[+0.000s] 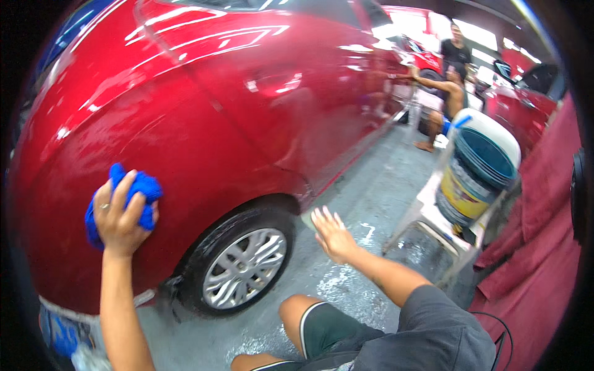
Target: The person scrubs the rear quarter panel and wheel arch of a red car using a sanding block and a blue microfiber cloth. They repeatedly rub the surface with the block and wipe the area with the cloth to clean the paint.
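My left hand (119, 219) is closed around a bunched blue cloth (147, 187) and presses it to the rear side panel of a red car (179, 142). The panel is glossy, with wet-looking streaks. To the right of the rear wheel (245, 269), my right hand (334, 235) hangs in the air, apart from the car, its fingers nearly straight. A small pale piece (307, 221) shows at its fingertips; the hand hides most of it, and its kind cannot be made out.
On a white plastic chair (416, 224) at the right stands a dark bucket (461, 179). Red cloth (532, 266) hangs beside it. The grey floor (365, 185) has wet patches. Farther off, one person (455, 96) sits low by the car; another person (455, 49) stands behind.
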The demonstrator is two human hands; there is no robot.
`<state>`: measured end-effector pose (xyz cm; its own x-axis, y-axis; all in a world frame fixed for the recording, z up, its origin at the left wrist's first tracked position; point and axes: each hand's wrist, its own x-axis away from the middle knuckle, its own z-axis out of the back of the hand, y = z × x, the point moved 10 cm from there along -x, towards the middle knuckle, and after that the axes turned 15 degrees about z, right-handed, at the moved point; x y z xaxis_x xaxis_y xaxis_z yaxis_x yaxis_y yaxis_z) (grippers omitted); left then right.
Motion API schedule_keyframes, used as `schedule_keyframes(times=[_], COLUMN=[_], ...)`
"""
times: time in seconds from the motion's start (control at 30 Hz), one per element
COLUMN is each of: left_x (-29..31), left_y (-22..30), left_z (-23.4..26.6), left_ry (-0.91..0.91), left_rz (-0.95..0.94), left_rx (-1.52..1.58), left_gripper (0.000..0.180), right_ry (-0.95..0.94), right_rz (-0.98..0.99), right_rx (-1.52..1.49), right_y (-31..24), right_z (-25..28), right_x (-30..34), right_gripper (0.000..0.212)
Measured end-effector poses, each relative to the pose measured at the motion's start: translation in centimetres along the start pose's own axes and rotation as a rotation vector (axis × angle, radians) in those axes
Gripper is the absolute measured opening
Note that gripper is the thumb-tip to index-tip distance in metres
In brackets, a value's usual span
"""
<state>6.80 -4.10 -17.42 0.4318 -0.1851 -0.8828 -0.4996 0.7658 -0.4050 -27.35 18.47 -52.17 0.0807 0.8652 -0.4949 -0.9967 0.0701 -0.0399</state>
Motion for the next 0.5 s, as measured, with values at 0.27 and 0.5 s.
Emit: schedule_keyframes(times=[0.27, 0.5], left_x=[-17.8, -11.9], left_y=[-0.5, 16.0], left_z=[-6.0, -12.3], left_ry=[0.118, 0.017], left_rz=[0.194, -0.076], left_rx=[-0.223, 0.142], left_gripper=[0.037, 0.024], right_ry=[-0.234, 0.134], right_rz=[-0.616, -0.577], right_rx=[-0.262, -0.191], right_y=[2.8, 2.7], right_z=[-1.1, 2.2], right_x=[27.0, 27.5], right_gripper=[0.059, 0.057])
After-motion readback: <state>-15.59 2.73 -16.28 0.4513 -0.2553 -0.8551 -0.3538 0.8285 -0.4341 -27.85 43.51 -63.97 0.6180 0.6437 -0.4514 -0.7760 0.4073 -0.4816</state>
